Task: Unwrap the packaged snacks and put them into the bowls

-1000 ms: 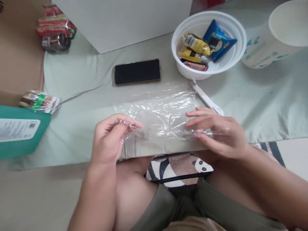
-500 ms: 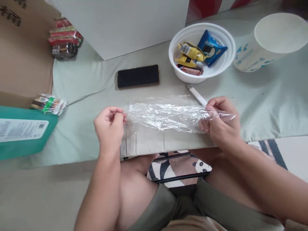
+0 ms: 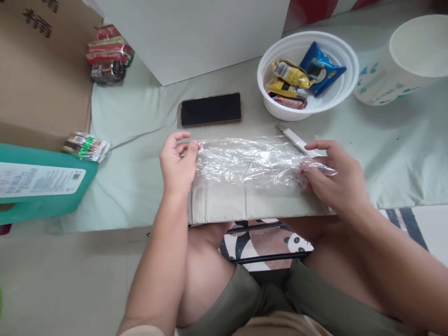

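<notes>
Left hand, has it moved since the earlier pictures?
Yes: judged against the phone, the left hand has moved forward, away from the person's body, and is now closer to the phone's near edge.

Illumination is diffuse, even and moderately dim; the light source lies outside the view. Specular glare forms white streaks across the clear plastic [image 3: 252, 161]. Soft-edged shadows fall on the cloth [image 3: 395, 172] under the bowl [image 3: 297, 115] and the cup [image 3: 380, 84]. The phone [image 3: 211, 109] reads as near-uniform black. Small print on the label [image 3: 42, 179] is smeared and illegible. Wide-angle distortion makes the cup lean toward the right edge.
</notes>
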Available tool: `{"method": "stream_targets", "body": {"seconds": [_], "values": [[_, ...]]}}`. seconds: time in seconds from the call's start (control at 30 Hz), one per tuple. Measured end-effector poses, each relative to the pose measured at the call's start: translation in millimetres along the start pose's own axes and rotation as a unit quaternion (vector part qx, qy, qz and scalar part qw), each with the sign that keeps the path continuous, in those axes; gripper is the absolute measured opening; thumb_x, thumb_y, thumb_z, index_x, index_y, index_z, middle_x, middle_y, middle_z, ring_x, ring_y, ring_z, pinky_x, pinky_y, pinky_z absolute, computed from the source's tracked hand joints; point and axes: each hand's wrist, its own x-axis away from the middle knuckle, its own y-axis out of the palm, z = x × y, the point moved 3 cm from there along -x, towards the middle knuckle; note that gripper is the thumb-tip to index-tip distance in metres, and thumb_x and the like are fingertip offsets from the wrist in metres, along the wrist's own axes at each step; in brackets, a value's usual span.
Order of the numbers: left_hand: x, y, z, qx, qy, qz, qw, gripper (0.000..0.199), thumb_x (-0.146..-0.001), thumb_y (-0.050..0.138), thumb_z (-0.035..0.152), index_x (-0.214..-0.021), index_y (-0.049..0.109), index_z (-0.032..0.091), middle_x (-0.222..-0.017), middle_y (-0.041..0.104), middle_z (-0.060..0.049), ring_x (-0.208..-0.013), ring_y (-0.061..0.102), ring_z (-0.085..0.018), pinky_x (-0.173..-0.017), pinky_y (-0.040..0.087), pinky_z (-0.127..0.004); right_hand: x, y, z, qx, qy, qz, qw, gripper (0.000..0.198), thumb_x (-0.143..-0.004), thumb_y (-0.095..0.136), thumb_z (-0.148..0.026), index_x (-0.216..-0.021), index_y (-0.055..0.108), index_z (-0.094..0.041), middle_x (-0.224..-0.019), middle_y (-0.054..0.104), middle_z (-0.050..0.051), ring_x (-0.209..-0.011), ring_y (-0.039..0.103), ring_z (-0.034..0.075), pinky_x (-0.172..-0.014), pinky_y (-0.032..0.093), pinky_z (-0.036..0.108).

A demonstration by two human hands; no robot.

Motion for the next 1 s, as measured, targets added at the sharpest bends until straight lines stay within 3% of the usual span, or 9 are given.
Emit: {"method": "stream_targets", "body": {"seconds": [0.23,0.33,0.4,0.47,0.57,0.7,0.8,0.9,1.0], "values": [[-6.0,-3.6,-3.6,-0.037,-0.001,0.021,0.999,0.008,-0.085,0.071,0.023,-0.092,0.068,0.020,-0.079,0.074,-0.003,-0.051,0.053,-0.009,-0.034,0.030,-0.019,-2.7,-12.8,3.0,0.033,0.033,0.066,0.997,0.030,-0.090,0.070,-0.044,-0.114,0.067,-0.026,-0.062,0.069,-0.003,-0.044,0.055,0.014,-0.047,0.047,0.029],[-3.1,1.1,-3.1,-0.049,0.009,0.011,0.999,0.005,-0.086,0.070,0.023,-0.090,0.068,0.020,-0.081,0.074,-0.003,-0.056,0.056,-0.010,-0.036,0.034,-0.018,2.3,-21.4,-1.5,0.089,-0.088,0.139,0.982,0.030,-0.092,0.070,-0.039,-0.119,0.066,-0.027,-0.101,0.075,0.006,-0.070,0.065,0.019,-0.067,0.052,0.036],[-2.5,5.7,-3.3,-0.058,0.017,0.006,0.998,0.004,-0.087,0.069,0.023,-0.090,0.068,0.020,-0.081,0.074,-0.003,-0.057,0.057,-0.010,-0.037,0.034,-0.018,11.0,-25.9,-10.1,0.121,-0.233,0.218,0.940,0.031,-0.091,0.071,-0.031,-0.121,0.067,-0.029,-0.113,0.071,0.008,-0.089,0.067,0.024,-0.076,0.052,0.040],[-3.9,9.8,-4.3,-0.077,0.029,0.003,0.997,0.003,-0.088,0.067,0.024,-0.089,0.068,0.021,-0.080,0.073,-0.002,-0.058,0.058,-0.011,-0.039,0.035,-0.020,24.3,-20.8,-20.5,0.125,-0.392,0.238,0.880,0.036,-0.086,0.072,-0.018,-0.120,0.068,-0.030,-0.102,0.070,0.006,-0.091,0.068,0.027,-0.075,0.053,0.040],[-8.4,13.6,-5.6,-0.135,0.067,0.005,0.989,0.004,-0.090,0.065,0.023,-0.090,0.068,0.021,-0.082,0.073,-0.002,-0.066,0.062,-0.013,-0.053,0.045,-0.023,44.5,7.9,-31.0,0.125,-0.521,0.085,0.840,0.035,-0.084,0.070,-0.007,-0.115,0.068,-0.024,-0.101,0.074,0.008,-0.096,0.072,0.026,-0.082,0.057,0.040],[-12.5,14.3,-3.3,-0.247,0.124,0.048,0.960,0.008,-0.086,0.067,0.015,-0.091,0.069,0.021,-0.092,0.071,-0.002,-0.080,0.065,-0.015,-0.080,0.051,-0.030,57.8,51.9,-25.3,0.288,-0.452,-0.114,0.837,0.030,-0.099,0.057,-0.025,-0.127,0.065,-0.017,-0.143,0.067,0.014,-0.137,0.056,0.035,-0.108,0.046,0.051],[-13.2,13.5,0.9,-0.271,0.146,0.074,0.949,0.022,-0.079,0.071,0.007,-0.096,0.070,0.021,-0.106,0.067,-0.003,-0.075,0.060,-0.013,-0.087,0.050,-0.033,58.0,58.7,-20.1,0.331,-0.411,-0.155,0.836,0.046,-0.099,0.058,-0.036,-0.140,0.059,-0.015,-0.145,0.064,0.014,-0.139,0.050,0.038,-0.111,0.039,0.052],[-17.4,8.8,3.4,-0.229,0.137,0.075,0.961,0.019,-0.080,0.071,0.007,-0.095,0.070,0.019,-0.104,0.065,-0.002,-0.068,0.053,-0.011,-0.081,0.049,-0.031,60.0,54.0,-21.8,0.345,-0.406,-0.157,0.832,0.062,-0.093,0.068,-0.049,-0.143,0.057,-0.014,-0.115,0.070,0.014,-0.115,0.057,0.036,-0.102,0.040,0.051],[-24.9,-0.7,2.5,-0.137,0.112,0.102,0.979,0.011,-0.086,0.064,0.008,-0.085,0.066,0.019,-0.088,0.064,0.000,-0.068,0.053,-0.011,-0.070,0.045,-0.027,69.2,56.2,-21.9,0.378,-0.421,-0.169,0.807,0.046,-0.089,0.074,-0.042,-0.128,0.066,-0.018,-0.094,0.065,0.009,-0.092,0.054,0.029,-0.091,0.041,0.046]]}}
